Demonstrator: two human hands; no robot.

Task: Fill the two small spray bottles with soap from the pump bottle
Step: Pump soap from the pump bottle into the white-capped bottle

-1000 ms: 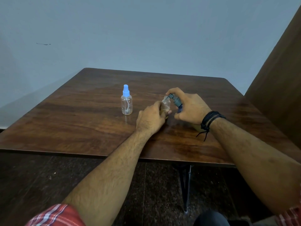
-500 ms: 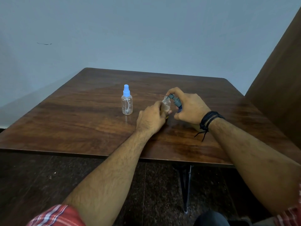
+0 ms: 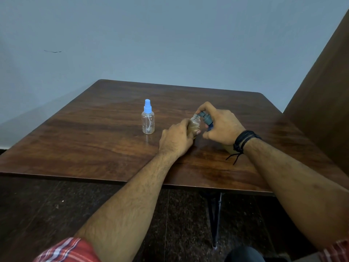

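Head view: a wooden table (image 3: pixel 105 140) stands against a pale blue wall (image 3: pixel 170 38), with a brown panel (image 3: pixel 324 87) at the right.

The left hand (image 3: pixel 176 139) rests on the table, its fingers curled round an uncapped small bottle (image 3: pixel 194 124) that stands upright. Brownish soap shows in the lower part of this bottle; its neck is open at the top.

The right hand (image 3: pixel 223 127) is wrapped round the pump bottle (image 3: pixel 207 121), just right of the open bottle. The forefinger lies over the grey pump head, whose nozzle sits at the small bottle's mouth. Most of the pump bottle's body is hidden by the palm, so its fill level cannot be told; a tan part below the wrist is probably its base. A black corded band (image 3: pixel 243 141) circles the right wrist.

The second spray bottle (image 3: pixel 148 120) stands upright to the left, apart from both hands. It is clear, looks empty, and has its blue cap on, with a thin tube inside.

Red checked sleeves (image 3: pixel 66 250) show at the bottom edge.
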